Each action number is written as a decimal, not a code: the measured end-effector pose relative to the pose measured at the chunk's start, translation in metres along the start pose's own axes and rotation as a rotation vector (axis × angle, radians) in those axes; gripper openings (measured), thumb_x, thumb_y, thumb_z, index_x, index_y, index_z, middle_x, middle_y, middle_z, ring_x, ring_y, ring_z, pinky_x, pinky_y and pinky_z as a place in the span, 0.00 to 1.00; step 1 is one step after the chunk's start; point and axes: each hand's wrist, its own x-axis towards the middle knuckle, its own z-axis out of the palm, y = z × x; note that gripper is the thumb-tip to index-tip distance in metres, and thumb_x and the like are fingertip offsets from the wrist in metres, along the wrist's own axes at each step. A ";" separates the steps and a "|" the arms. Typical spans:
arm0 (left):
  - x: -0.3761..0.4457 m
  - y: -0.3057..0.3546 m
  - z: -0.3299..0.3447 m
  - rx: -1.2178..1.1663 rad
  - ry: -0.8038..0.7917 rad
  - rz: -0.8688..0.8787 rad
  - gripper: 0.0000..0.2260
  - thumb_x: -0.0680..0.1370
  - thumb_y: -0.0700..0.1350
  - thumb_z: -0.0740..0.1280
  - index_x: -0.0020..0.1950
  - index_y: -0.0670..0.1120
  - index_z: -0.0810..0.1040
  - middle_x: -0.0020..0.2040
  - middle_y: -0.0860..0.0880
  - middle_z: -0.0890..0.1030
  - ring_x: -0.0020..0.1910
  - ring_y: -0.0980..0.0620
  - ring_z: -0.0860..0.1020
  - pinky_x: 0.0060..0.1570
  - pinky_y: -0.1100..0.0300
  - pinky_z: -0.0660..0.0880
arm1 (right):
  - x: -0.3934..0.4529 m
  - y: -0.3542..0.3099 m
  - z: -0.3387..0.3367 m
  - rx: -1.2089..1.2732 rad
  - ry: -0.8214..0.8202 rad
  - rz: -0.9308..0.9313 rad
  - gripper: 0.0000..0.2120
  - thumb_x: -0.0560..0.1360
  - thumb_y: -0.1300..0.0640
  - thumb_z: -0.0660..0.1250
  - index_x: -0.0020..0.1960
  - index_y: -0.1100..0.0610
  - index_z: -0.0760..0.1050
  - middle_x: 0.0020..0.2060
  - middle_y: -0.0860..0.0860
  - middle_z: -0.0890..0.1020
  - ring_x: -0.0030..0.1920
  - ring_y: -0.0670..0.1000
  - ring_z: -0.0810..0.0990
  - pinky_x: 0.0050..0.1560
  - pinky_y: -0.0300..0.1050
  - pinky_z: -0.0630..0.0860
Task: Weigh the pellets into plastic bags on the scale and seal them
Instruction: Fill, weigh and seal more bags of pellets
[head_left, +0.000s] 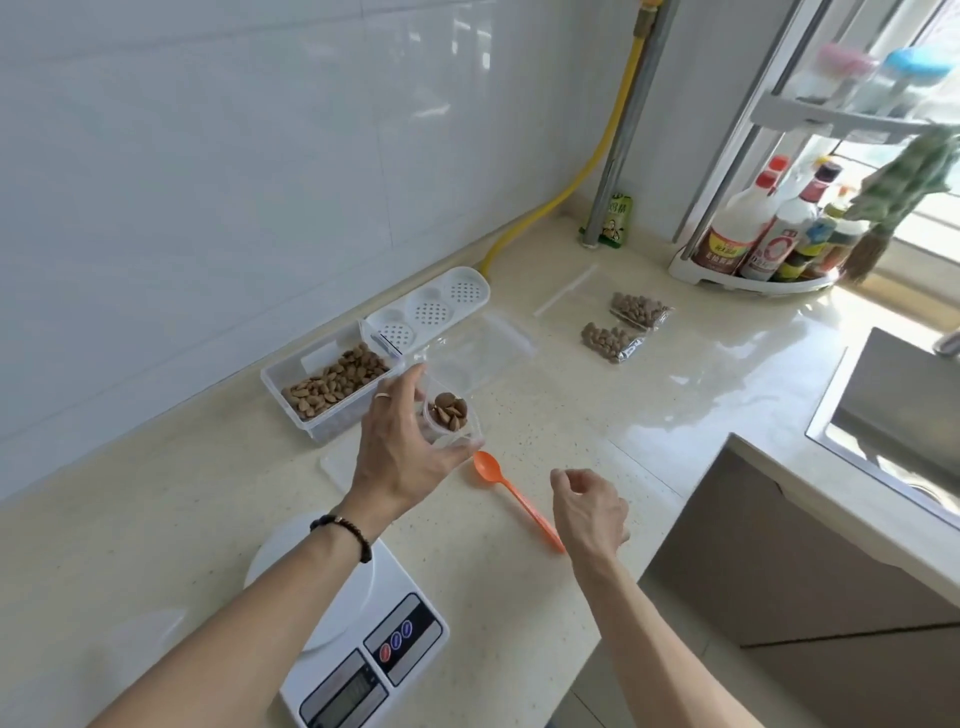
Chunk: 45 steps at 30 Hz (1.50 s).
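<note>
My left hand (402, 447) grips a small clear cup (451, 418) with a few brown pellets in it, held above the counter near a white tub of pellets (332, 387). My right hand (589, 512) hovers with loosely curled fingers over the handle end of an orange spoon (511, 491) that lies on the counter; whether it touches the spoon I cannot tell. A white digital scale (358, 639) stands near the front edge, partly under my left forearm. Two filled plastic bags (626, 325) lie further back. Empty clear bags (493, 353) lie flat behind the cup.
The tub's perforated white lid (431, 309) lies open against the tiled wall. A corner rack with sauce bottles (769, 239) stands at the back right. A steel sink (893, 410) sits to the right. A yellow hose (582, 171) runs down the wall.
</note>
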 end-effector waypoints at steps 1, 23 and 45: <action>0.000 0.001 -0.002 -0.016 0.005 -0.004 0.44 0.63 0.60 0.78 0.72 0.48 0.62 0.59 0.51 0.69 0.59 0.54 0.68 0.63 0.46 0.70 | -0.003 -0.017 -0.006 0.073 -0.025 -0.080 0.11 0.78 0.48 0.63 0.45 0.53 0.80 0.48 0.51 0.84 0.50 0.50 0.76 0.58 0.52 0.71; -0.027 -0.018 -0.076 -0.213 0.042 -0.100 0.47 0.65 0.63 0.75 0.77 0.59 0.52 0.63 0.57 0.71 0.61 0.59 0.70 0.60 0.60 0.69 | -0.079 -0.189 -0.022 -0.113 -0.416 -0.971 0.08 0.80 0.60 0.57 0.45 0.60 0.71 0.41 0.52 0.82 0.40 0.51 0.81 0.38 0.47 0.75; -0.084 -0.131 -0.087 0.077 -0.081 -0.389 0.03 0.75 0.46 0.71 0.44 0.49 0.78 0.40 0.54 0.82 0.41 0.55 0.80 0.44 0.58 0.77 | -0.046 -0.067 0.077 -0.043 -0.647 -0.269 0.05 0.78 0.60 0.67 0.48 0.62 0.80 0.37 0.56 0.83 0.34 0.48 0.79 0.37 0.39 0.78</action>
